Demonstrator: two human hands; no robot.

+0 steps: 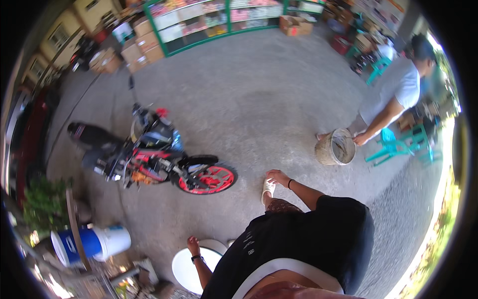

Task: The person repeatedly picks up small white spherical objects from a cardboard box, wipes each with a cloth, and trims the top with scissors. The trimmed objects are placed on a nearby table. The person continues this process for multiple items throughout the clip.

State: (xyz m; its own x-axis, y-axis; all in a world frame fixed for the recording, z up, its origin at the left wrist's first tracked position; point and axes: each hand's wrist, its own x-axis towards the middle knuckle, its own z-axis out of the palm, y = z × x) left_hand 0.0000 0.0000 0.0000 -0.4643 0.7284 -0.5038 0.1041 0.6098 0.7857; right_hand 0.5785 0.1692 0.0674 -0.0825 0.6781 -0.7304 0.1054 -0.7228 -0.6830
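My right hand, a dark band at its wrist, hangs open with nothing in it. In the view it lies just over my pale shoe. My left hand wears a dark watch and is held low with its fingers curled, no object showing in them. Beside it is a round white surface, perhaps a lid or a tabletop, partly hidden by my forearm. Neither hand appears to touch anything.
A motorcycle with red wheel rims stands at left. To the right, another person carries a dirty bucket near green plastic chairs. A blue-and-white drum lies lower left. Behind are cardboard boxes and a green-framed display case.
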